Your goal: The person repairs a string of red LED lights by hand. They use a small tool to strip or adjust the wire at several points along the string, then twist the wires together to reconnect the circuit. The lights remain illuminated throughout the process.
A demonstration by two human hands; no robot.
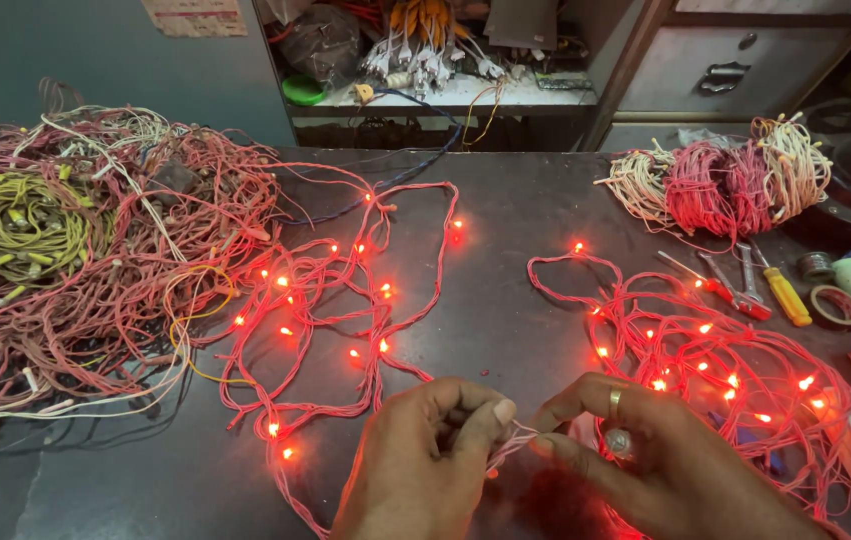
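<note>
Both hands, the left hand [423, 452] and right hand [645, 460], pinch the thin pink-wired string of lit red lights [345, 290] between them over the dark counter [505, 210].

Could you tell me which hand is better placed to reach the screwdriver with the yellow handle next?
Right, probably. The right hand lies on the same side as the screwdriver, beyond the lit string. The left hand is farther off and would have to cross over. Both pinch the wire.

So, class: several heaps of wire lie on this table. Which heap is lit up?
The red light string spread across the table's middle, running to both hands. Its small bulbs glow red; the tangled pile at left and the coiled bundles at upper right are dark.
</note>
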